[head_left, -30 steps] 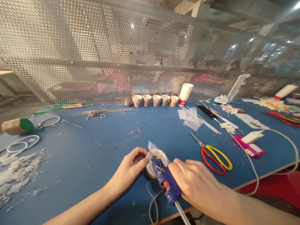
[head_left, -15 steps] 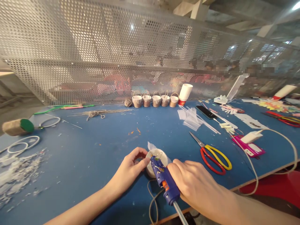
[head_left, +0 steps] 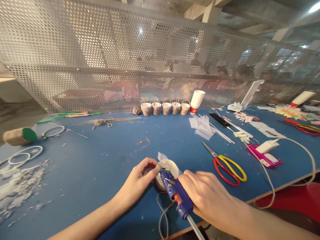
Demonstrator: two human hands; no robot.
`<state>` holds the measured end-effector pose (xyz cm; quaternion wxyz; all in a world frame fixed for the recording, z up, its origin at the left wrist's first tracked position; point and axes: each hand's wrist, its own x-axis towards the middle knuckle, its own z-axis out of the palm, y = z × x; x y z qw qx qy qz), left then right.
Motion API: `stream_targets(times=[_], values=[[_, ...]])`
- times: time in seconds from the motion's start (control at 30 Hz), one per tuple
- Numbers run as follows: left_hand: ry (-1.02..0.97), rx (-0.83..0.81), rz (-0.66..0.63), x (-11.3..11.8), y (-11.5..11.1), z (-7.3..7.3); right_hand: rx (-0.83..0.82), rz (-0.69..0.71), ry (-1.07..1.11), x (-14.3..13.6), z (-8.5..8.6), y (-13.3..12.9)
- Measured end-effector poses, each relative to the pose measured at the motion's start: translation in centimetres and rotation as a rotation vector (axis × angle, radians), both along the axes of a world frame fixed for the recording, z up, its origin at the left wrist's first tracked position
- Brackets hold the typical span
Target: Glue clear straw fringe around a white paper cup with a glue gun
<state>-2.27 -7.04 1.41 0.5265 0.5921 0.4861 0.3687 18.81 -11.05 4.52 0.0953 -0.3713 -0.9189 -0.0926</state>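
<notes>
1. Right grip (head_left: 202, 188): closed around one blue glue gun (head_left: 183, 203). The gun slants away from me, nozzle over the left part of the cup's mouth; one pale glue stick (head_left: 195, 228) projects from its rear, over the table's near edge.
2. Left grip (head_left: 142, 175): closed on the left side of one white cup (head_left: 160, 184), thumb at the rim.
3. Position of cup: on the table (head_left: 112, 176), close to the near edge, between my two grips and partly hidden by the gun.
4. Just beyond the cup: one ribbed white piece (head_left: 162, 156).
5. Along the far edge: five small buckets (head_left: 166, 109) with handles, in a row; one ball of twine (head_left: 136, 110) at the left end; one stack of paper cups (head_left: 198, 99) at the right.
6. Right of my right grip, inward from the near edge: one pair of scissors (head_left: 222, 163), one magenta power strip (head_left: 271, 160).
7. Toward the far edge from those: one phone (head_left: 219, 120).
8. At the left edge: one green-ended roll (head_left: 15, 136), on its side.
</notes>
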Motion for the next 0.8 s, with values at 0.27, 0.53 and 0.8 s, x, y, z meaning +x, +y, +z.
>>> stream_targets(times=[0.27,0.53,0.8], values=[[-0.007,-0.005,0.017,0.0,0.0,0.2,-0.338,-0.035,0.313,1.9,0.8,-1.1],[0.045,0.123,0.11,-0.3,1.1,-0.4,-0.182,-0.216,0.579,5.0,-1.1,2.1],[0.296,0.585,-0.001,-0.8,3.6,-1.7,-0.299,-0.346,0.094,5.1,-3.1,6.2]])
